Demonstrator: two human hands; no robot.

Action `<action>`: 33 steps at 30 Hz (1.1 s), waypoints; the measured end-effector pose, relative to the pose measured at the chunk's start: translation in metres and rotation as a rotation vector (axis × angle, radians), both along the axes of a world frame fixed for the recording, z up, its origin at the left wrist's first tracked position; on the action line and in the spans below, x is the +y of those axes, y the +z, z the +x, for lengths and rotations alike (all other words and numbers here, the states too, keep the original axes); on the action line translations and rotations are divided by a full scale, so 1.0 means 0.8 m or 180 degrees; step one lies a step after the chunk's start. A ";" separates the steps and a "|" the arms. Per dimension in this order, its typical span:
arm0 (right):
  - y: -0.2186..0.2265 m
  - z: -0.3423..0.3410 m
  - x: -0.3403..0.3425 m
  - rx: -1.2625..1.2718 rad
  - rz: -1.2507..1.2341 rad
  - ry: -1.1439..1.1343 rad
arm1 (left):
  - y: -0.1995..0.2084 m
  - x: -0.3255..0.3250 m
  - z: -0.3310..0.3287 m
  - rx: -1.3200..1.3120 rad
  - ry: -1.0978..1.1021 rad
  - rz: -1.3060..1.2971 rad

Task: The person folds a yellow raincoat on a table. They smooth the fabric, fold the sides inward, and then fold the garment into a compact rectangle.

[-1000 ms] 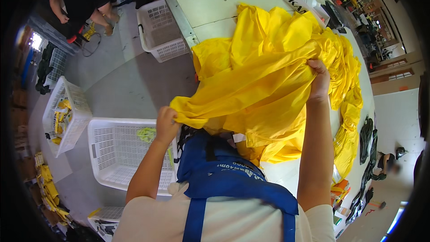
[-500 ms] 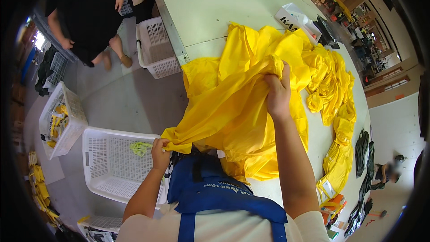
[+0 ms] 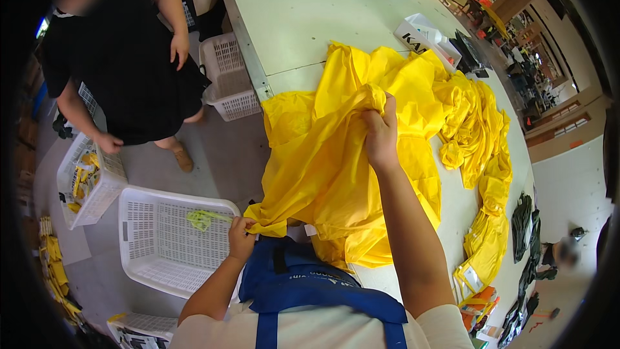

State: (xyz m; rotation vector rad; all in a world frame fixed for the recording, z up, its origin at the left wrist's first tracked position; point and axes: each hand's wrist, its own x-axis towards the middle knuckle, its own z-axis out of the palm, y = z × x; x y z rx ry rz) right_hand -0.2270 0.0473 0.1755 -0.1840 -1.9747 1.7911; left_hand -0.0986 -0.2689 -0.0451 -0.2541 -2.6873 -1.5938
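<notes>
Packages and labels around the table

We see a white open cardboard box [image 3: 423,37] with dark lettering on its side, resting on the table [image 3: 303,19] just beyond the far edge of the yellow fabric. At the table's near right edge lie flat clear-wrapped yellow packets [image 3: 475,274], one showing a small white label, and just below them sits a stack of orange packets [image 3: 481,304]. On the floor to our left, a white basket [image 3: 97,190] holds yellow-and-black packaged items [image 3: 81,181]. More yellow packets [image 3: 55,271] lie in a row along the floor at the far left. We make out no screens or signs.
</notes>
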 end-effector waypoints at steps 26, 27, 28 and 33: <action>-0.008 0.008 0.011 -0.0207 -0.0837 0.0005 | 0.008 0.013 0.008 -0.0643 -0.0433 -0.0022; -0.001 0.011 0.007 -0.0344 -0.1007 0.0006 | 0.010 0.020 0.002 -0.0694 -0.0498 -0.0015; 0.013 0.014 -0.005 -0.0479 -0.1193 0.0053 | 0.017 0.023 -0.001 -0.0738 -0.0500 -0.0024; 0.022 0.029 0.015 0.0168 -0.0925 0.0451 | 0.044 0.053 -0.012 -0.0639 -0.0873 -0.0079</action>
